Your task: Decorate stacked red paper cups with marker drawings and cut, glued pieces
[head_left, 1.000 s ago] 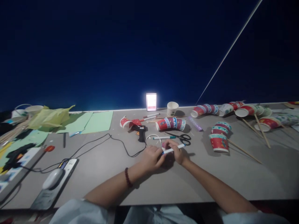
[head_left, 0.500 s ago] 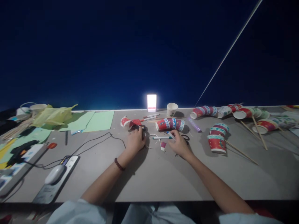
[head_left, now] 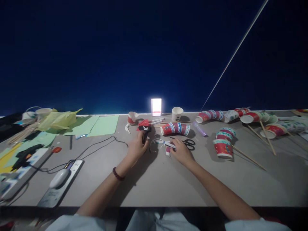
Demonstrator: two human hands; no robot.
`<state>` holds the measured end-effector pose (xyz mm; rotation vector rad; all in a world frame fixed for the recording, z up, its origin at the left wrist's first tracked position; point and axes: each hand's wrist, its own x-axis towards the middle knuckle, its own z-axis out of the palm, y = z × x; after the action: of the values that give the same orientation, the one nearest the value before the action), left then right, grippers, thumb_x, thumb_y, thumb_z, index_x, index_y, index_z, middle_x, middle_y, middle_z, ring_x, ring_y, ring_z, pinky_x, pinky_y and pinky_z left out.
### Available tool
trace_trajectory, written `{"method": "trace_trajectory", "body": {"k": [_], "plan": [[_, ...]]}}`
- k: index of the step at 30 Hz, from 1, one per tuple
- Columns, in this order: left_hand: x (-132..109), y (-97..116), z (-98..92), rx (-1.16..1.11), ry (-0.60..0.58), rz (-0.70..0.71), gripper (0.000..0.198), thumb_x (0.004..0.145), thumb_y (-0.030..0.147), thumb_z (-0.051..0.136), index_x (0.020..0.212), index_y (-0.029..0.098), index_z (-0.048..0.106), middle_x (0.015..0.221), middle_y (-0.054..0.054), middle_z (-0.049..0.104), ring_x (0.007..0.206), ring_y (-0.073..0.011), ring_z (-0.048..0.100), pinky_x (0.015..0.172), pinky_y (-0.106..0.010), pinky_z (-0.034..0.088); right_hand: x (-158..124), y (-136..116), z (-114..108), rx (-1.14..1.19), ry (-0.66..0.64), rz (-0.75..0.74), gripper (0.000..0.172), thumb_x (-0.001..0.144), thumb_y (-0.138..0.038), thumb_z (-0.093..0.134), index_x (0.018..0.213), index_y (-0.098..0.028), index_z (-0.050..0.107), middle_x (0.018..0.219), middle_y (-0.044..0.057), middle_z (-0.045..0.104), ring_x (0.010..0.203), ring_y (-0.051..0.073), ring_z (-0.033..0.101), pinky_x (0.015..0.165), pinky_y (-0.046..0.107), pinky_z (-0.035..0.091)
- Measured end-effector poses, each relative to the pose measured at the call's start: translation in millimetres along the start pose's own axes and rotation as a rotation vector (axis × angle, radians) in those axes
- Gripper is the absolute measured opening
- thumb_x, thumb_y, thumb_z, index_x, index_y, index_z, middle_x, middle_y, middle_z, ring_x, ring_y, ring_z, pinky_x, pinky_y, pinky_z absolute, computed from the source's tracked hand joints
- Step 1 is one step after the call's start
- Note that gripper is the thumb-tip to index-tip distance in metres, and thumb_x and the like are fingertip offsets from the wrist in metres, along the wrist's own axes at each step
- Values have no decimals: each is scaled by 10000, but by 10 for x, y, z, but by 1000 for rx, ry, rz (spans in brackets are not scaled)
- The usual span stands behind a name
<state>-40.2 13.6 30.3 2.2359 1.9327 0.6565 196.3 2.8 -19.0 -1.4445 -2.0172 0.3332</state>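
Note:
My left hand (head_left: 138, 146) is wrapped round a black tool (head_left: 144, 134) shaped like a glue gun; my fingers partly cover it. A black cable (head_left: 114, 137) runs toward this hand. My right hand (head_left: 180, 151) pinches a white marker (head_left: 170, 144) low over the table, its blue end pointing left. Just under it lie a small pink and white scrap (head_left: 167, 150) and a thin white loop (head_left: 150, 146). Black-handled scissors (head_left: 190, 143) lie right behind the right hand. Beyond the hands is a bent stack of patterned paper cups (head_left: 175, 128) on its side.
A cut red and white cup (head_left: 132, 118), loose markers (head_left: 156, 121) and an upright white cup (head_left: 177, 113) stand or lie behind. Several cup stacks on sticks (head_left: 224, 143) spread rightward. At left are green paper sheets (head_left: 103, 124), a power strip (head_left: 30, 170) and a phone (head_left: 49, 196).
My left hand has moved slightly left and nearer, lifting the black tool into fuller view. My right hand has shifted left and down with the marker, uncovering the scissors. The cut cup now stands more upright.

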Motion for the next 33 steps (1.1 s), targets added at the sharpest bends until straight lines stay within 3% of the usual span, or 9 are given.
{"method": "trace_trajectory", "body": {"k": [5, 11, 15, 21, 27, 33], "plan": [[-68, -185, 40, -66, 50, 32, 252, 852, 309, 476, 1083, 208, 477, 850, -24, 645, 717, -177, 616, 588, -266, 408, -7, 25, 28, -43, -3, 1, 205, 762, -115, 473, 917, -191, 584, 925, 74, 618, 944, 239, 543, 848, 369, 432], [-117, -313, 132, 79, 92, 171, 286, 851, 243, 461, 1129, 210, 521, 990, -79, 661, 914, -222, 626, 652, -284, 441, 42, 39, 10, 4, 45, -34, 235, 811, -133, 459, 977, -174, 620, 965, 90, 643, 946, 239, 553, 855, 378, 445], [-131, -308, 140, 165, 108, 270, 309, 843, 214, 453, 1138, 224, 544, 1034, -86, 656, 867, -223, 630, 620, -292, 440, 96, -20, 11, -10, 66, -111, 245, 840, -127, 462, 999, -194, 636, 998, 79, 666, 955, 234, 561, 858, 370, 439], [-153, -265, 151, 173, 120, 343, 284, 829, 212, 457, 1092, 210, 567, 948, -93, 661, 815, -220, 629, 583, -293, 415, 286, -229, 74, -309, 5, -117, 168, 891, -200, 490, 941, -190, 650, 859, 90, 664, 856, 226, 544, 748, 323, 410], [-132, -372, 143, -33, 78, 141, 203, 811, 317, 497, 966, 191, 532, 730, -40, 623, 656, -192, 600, 539, -278, 362, 601, -467, 175, -462, -242, -7, 200, 924, -201, 429, 981, -187, 620, 926, 105, 655, 967, 222, 562, 675, 263, 394], [-91, -467, 109, -150, 97, -4, 238, 799, 381, 503, 954, 201, 496, 731, -5, 596, 621, -169, 564, 552, -266, 335, 766, -596, 293, -423, -291, 29, 252, 928, -248, 406, 1082, -207, 601, 970, 92, 681, 885, 213, 633, 691, 267, 429]]}}
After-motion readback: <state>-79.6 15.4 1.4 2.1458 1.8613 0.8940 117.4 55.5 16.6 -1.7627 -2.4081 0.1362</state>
